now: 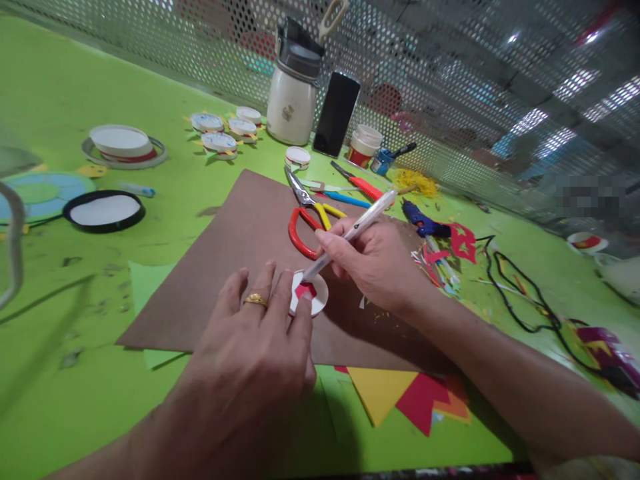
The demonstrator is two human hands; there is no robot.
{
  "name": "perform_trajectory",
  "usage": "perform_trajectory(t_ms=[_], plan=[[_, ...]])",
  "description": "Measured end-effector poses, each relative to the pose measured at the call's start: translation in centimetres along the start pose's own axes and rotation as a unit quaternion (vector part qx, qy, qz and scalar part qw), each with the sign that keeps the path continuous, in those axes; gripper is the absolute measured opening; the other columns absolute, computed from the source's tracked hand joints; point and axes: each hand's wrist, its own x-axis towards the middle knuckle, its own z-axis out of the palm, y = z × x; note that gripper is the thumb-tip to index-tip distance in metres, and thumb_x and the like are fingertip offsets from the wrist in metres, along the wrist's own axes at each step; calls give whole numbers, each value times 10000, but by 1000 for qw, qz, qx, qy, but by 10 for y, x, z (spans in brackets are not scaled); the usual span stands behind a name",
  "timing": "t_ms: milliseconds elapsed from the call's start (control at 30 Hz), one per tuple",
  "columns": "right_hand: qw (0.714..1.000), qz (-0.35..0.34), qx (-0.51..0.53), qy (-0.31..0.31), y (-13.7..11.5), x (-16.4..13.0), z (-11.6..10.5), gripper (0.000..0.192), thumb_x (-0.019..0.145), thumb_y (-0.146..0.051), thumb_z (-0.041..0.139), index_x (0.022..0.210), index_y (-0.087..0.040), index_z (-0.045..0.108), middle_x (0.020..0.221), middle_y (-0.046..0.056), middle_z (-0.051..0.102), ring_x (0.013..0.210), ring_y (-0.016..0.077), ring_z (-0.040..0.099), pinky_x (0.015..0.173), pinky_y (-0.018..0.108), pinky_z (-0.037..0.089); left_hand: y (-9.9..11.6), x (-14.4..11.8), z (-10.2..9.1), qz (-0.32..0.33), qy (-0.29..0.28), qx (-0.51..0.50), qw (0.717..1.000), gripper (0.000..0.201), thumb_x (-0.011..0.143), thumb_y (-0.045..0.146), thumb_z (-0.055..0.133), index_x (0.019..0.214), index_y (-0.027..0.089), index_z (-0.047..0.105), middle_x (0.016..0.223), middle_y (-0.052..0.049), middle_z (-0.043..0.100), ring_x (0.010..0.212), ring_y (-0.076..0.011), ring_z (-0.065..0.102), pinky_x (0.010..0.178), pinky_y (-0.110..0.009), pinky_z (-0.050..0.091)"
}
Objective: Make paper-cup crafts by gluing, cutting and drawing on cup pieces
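Note:
On a brown board point(225, 233) lies a small white disc point(320, 297) with a red paper shape point(306, 291) on its middle. My left hand point(255, 347), a gold ring on one finger, rests flat on the board, its fingers spread and a fingertip pressing the red shape. In my right hand point(373, 257) a white pen point(357, 230) is gripped between thumb and fingers, its tip at the red shape's upper edge. Just beyond the disc are scissors point(303, 230) with red and yellow handles, partly behind my right hand.
Behind stand a white bottle point(293, 100), a phone point(336, 113) and a paste jar point(365, 145). A red cutter point(365, 187) and a glue gun point(425, 220) with a black cord lie right. Several small decorated discs point(220, 143) sit back left. Coloured paper point(385, 393) pokes out below the board.

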Motion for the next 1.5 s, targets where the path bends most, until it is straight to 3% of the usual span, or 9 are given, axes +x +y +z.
perform_trajectory(t_ms=[500,767,1067,1300,1500], plan=[[999,-5,-11,52,-5,-5,-2,279,927,-304,596,686,-167,630,533,-41,539,500,94,467,496,246,367,-1,1,-3,4,-10,8,1000,353,855,170,511,1117,48,715,1182,-287,720,1107,-479,680,859,-658,561],[1000,-6,-9,22,-4,-7,-2,314,944,-321,587,664,-179,595,521,-51,527,482,84,434,476,250,326,-2,5,-3,5,-5,5,1000,349,854,165,495,1092,44,720,1148,-283,727,1078,-469,688,828,-629,571],[1000,-2,-18,-7,-4,-22,-5,294,961,-377,579,735,-190,597,571,-46,542,519,100,474,521,252,386,-4,8,-8,12,-12,-8,1000,325,854,179,510,1025,20,736,1071,-298,728,1017,-467,685,783,-611,570],[998,-48,-46,6,-2,-23,-1,332,967,-351,564,672,-198,554,599,-46,530,591,115,488,620,280,388,-6,11,-13,-27,-13,-60,998,385,854,199,464,1106,71,725,1085,-233,732,1000,-396,684,802,-555,569],[998,-39,-54,13,0,-23,-2,320,966,-349,552,687,-193,569,593,-42,532,577,115,480,596,285,365,-26,23,-28,-52,-84,-179,979,320,891,229,445,1031,181,728,989,-120,750,827,-292,697,755,-460,574]])
